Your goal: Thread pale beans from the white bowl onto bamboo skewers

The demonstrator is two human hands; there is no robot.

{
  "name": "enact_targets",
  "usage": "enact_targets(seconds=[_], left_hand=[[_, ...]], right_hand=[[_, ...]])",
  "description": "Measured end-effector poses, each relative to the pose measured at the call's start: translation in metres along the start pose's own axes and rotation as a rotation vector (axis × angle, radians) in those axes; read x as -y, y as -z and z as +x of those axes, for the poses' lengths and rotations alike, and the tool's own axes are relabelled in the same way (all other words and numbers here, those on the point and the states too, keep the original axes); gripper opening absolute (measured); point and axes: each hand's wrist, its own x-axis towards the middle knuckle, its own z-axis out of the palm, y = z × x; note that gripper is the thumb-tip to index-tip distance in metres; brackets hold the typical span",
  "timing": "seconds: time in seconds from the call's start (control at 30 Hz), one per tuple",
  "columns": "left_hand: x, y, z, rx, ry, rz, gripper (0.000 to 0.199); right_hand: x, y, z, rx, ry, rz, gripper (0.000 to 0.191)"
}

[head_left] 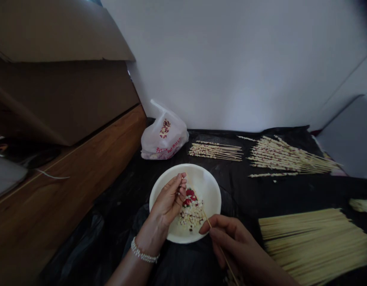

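Note:
A white bowl point(214, 186) stands in front of me, with small pale and dark-red pieces point(191, 216) heaped in it and a red printed pattern on its bottom. Over the bowl's left side is my left hand point(169, 200), its fingers curled and pinched at the tips around a small pale piece. My right hand point(231, 238), at the bowl's lower right rim, pinches a thin wooden skewer point(206, 218) between thumb and fingers. The skewer slants up and left over the pieces; its far tip is hard to make out.
Behind the bowl sits a tied white plastic bag point(165, 139). Threaded skewers lie in a smaller bundle point(214, 151) and a larger pile point(278, 157). Many bare skewers point(314, 242) lie at right on black plastic sheeting point(231, 194). A cardboard box point(61, 91) stands left, a white wall point(231, 63) behind.

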Motion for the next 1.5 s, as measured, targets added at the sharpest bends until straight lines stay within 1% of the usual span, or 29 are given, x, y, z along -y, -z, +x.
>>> enact_targets(seconds=[0.1, 0.2, 0.37, 0.47, 0.63, 0.8, 0.93, 1.1, 1.33, 1.5], left_hand=[[0.0, 0.002, 0.001, 0.029, -0.049, 0.006, 0.016], [0.0, 0.005, 0.002, 0.028, -0.089, 0.048, 0.018], [-0.002, 0.004, -0.002, 0.028, -0.106, 0.118, 0.023], [-0.003, 0.003, -0.003, 0.021, -0.108, 0.142, 0.021], [-0.001, 0.005, 0.002, 0.013, -0.134, 0.143, 0.02], [-0.001, 0.006, 0.003, 0.017, -0.144, 0.125, 0.022], [0.0, 0.003, 0.002, 0.009, -0.164, 0.113, 0.019], [0.001, 0.003, 0.002, 0.004, -0.171, 0.102, 0.02], [0.002, 0.006, 0.006, 0.067, -0.211, 0.131, 0.018], [0.002, 0.005, 0.006, 0.088, -0.241, 0.178, 0.015]], right_hand=[[0.002, -0.001, 0.001, 0.0, -0.014, 0.007, 0.037], [0.004, -0.004, 0.0, 0.022, -0.019, -0.004, 0.036], [0.005, -0.008, -0.002, 0.083, -0.058, 0.008, 0.037], [0.005, -0.01, -0.002, 0.094, -0.083, 0.02, 0.036], [0.002, -0.009, -0.001, 0.084, -0.086, 0.039, 0.035], [-0.002, -0.009, 0.0, 0.089, -0.089, 0.071, 0.038], [-0.003, -0.01, 0.001, 0.084, -0.11, 0.081, 0.043], [-0.003, -0.01, 0.0, 0.082, -0.131, 0.115, 0.041], [0.0, -0.012, -0.002, 0.097, -0.143, 0.188, 0.039], [-0.006, -0.011, -0.001, 0.105, -0.102, 0.129, 0.037]])
